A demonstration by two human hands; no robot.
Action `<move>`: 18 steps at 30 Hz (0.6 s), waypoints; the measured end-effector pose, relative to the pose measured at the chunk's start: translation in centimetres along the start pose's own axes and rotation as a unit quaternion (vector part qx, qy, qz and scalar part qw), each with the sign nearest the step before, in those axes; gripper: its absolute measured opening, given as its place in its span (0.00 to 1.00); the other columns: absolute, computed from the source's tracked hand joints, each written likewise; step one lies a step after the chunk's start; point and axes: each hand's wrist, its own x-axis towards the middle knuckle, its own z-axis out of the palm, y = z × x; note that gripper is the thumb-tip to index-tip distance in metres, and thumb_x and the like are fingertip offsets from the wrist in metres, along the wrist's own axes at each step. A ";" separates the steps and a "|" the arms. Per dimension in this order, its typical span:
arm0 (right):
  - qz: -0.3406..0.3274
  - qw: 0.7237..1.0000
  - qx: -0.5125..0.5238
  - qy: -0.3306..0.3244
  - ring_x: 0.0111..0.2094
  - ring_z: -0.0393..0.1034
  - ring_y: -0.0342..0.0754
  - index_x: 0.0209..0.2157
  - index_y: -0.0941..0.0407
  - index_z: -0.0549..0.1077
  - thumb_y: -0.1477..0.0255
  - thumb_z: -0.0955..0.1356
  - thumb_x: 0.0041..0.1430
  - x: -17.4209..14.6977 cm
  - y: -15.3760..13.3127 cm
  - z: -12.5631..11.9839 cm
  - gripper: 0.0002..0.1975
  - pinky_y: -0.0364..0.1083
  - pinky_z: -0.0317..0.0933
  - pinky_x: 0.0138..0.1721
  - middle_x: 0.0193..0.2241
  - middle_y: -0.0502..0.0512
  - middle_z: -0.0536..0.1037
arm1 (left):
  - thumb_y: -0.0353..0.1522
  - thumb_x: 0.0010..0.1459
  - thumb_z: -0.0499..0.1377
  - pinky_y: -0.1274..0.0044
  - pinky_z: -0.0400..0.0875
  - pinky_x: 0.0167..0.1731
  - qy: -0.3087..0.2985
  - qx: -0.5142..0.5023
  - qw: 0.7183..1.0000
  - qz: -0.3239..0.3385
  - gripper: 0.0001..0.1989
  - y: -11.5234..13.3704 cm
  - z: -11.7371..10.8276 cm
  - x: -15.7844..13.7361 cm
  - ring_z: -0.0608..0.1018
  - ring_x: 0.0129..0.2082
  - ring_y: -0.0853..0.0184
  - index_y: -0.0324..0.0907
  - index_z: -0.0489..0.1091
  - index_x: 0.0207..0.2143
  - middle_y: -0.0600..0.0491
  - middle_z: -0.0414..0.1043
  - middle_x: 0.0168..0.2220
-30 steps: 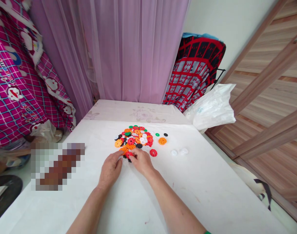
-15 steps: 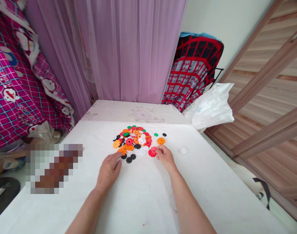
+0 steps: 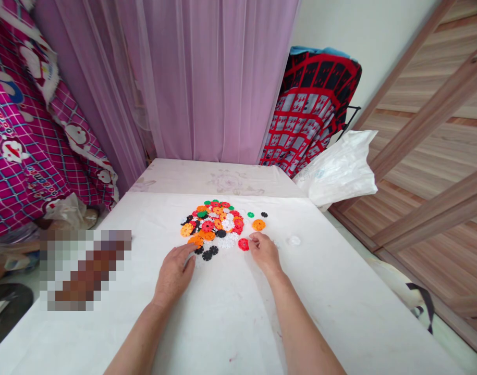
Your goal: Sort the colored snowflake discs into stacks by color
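Note:
A heap of notched plastic snowflake discs (image 3: 207, 226) in red, orange, white, black and green lies on the white-covered table (image 3: 222, 312). My left hand (image 3: 176, 268) rests at the heap's near left, thumb apart and fingers stretched out, with the fingertips at an orange disc (image 3: 195, 240). Several black discs (image 3: 207, 255) lie just right of it. My right hand (image 3: 265, 251) is closed in a pinch at the right edge of a red snowflake disc (image 3: 243, 244). Its fingertips partly cover that disc. Behind this hand lies a separate orange disc (image 3: 258, 225).
A green disc (image 3: 251, 214) and a small black disc (image 3: 264, 214) lie to the heap's right. Further right is a whitish, clear-looking disc (image 3: 294, 240). A white plastic bag (image 3: 340, 169) stands by the table's right edge. Purple curtains (image 3: 222, 78) hang behind.
My right hand has shifted slightly left, and less of the red disc shows beside its fingers. My left hand stays nearly in place.

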 end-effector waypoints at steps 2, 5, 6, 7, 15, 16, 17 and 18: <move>-0.040 0.998 -0.040 -0.001 0.31 0.70 0.46 0.37 0.53 0.75 0.67 0.64 0.54 -0.4 -0.5 -0.3 0.12 0.47 0.62 0.37 0.39 0.54 0.76 | 0.36 0.60 0.49 0.63 0.70 0.53 0.000 -0.001 1.000 0.005 0.17 0.0 -0.1 0.0 0.77 0.48 0.60 0.45 0.73 0.46 0.50 0.77 0.48; -0.117 0.990 -0.069 -0.023 0.41 0.69 0.49 0.42 0.52 0.74 0.68 0.67 0.52 -0.9 -0.9 -0.6 0.14 0.47 0.62 0.43 0.44 0.54 0.74 | 0.35 0.60 0.49 0.63 0.70 0.52 -0.001 -0.002 1.000 0.014 0.17 0.1 -0.2 0.1 0.77 0.48 0.59 0.46 0.74 0.46 0.50 0.77 0.48; -0.139 0.987 -0.076 -0.033 0.44 0.68 0.50 0.44 0.51 0.74 0.69 0.67 0.51 -1.0 -1.0 -0.6 0.16 0.47 0.61 0.45 0.46 0.54 0.74 | 0.35 0.60 0.49 0.63 0.70 0.52 -0.002 -0.001 1.000 0.014 0.17 0.1 -0.2 0.1 0.77 0.48 0.59 0.45 0.74 0.46 0.50 0.77 0.48; -0.154 0.984 -0.081 -0.043 0.46 0.67 0.50 0.45 0.51 0.74 0.70 0.68 0.51 -1.0 -1.1 -0.6 0.17 0.47 0.61 0.47 0.47 0.54 0.74 | 0.35 0.60 0.49 0.63 0.70 0.52 -0.002 -0.001 1.000 0.012 0.17 0.2 -0.2 0.1 0.77 0.48 0.59 0.45 0.74 0.46 0.50 0.77 0.48; -0.166 0.979 -0.093 -0.074 0.45 0.66 0.50 0.42 0.53 0.75 0.73 0.66 0.55 -0.6 -1.1 -0.5 0.12 0.46 0.59 0.47 0.42 0.53 0.77 | 0.35 0.61 0.49 0.62 0.69 0.53 -0.003 -0.005 1.000 0.006 0.17 0.1 -0.1 0.0 0.77 0.49 0.59 0.45 0.73 0.46 0.50 0.77 0.48; -0.166 0.979 -0.095 -0.073 0.45 0.66 0.50 0.42 0.52 0.75 0.73 0.66 0.55 -0.6 -1.1 -0.5 0.12 0.46 0.59 0.46 0.42 0.53 0.77 | 0.35 0.61 0.49 0.62 0.69 0.53 -0.002 -0.005 1.000 0.005 0.17 0.1 0.0 -0.1 0.77 0.49 0.59 0.45 0.73 0.46 0.50 0.77 0.48; -0.166 0.979 -0.096 -0.074 0.45 0.66 0.50 0.42 0.52 0.75 0.73 0.66 0.55 -0.6 -1.1 -0.5 0.12 0.45 0.59 0.46 0.42 0.53 0.77 | 0.35 0.60 0.49 0.62 0.69 0.53 -0.002 -0.005 1.000 0.004 0.17 0.0 0.0 -0.1 0.77 0.49 0.59 0.45 0.73 0.46 0.50 0.77 0.48; -0.166 0.978 -0.098 -0.074 0.45 0.66 0.50 0.42 0.52 0.75 0.73 0.66 0.55 -0.7 -1.1 -0.4 0.12 0.45 0.58 0.46 0.42 0.53 0.76 | 0.35 0.60 0.49 0.62 0.68 0.54 -0.002 -0.005 1.000 0.004 0.17 0.0 0.0 -0.1 0.77 0.49 0.59 0.46 0.73 0.46 0.50 0.77 0.48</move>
